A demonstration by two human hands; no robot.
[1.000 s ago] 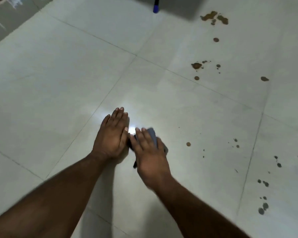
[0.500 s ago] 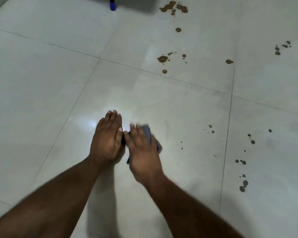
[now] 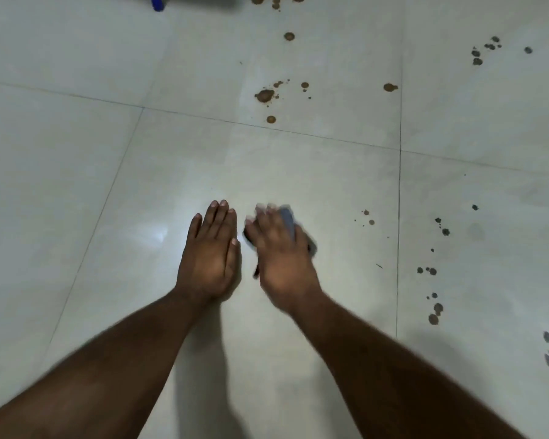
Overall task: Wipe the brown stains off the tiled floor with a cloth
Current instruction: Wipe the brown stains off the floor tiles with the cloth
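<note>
My left hand [image 3: 211, 251] lies flat on the pale tiled floor [image 3: 76, 201], fingers straight and together. Just to its right, my right hand [image 3: 282, 258] presses a grey-blue cloth [image 3: 288, 218] onto the tile; the hand is blurred and covers most of the cloth. Brown stains [image 3: 264, 95] sit on the tile ahead, with more brown stains [image 3: 390, 87] near the grout line. Small brown specks [image 3: 369, 217] lie to the right of the cloth. Darker spots [image 3: 435, 312] run down the tile on the right.
A blue object [image 3: 157, 3] pokes in at the top edge, left of centre, beside a dark shadow. Grey-dark spots [image 3: 485, 50] dot the far right tile. A bright light reflection [image 3: 159, 237] shows on the tile left of my left hand.
My right hand with the cloth has slid right, opening a gap from my left hand. The view has shifted, so the stains appear further left and nearer.
</note>
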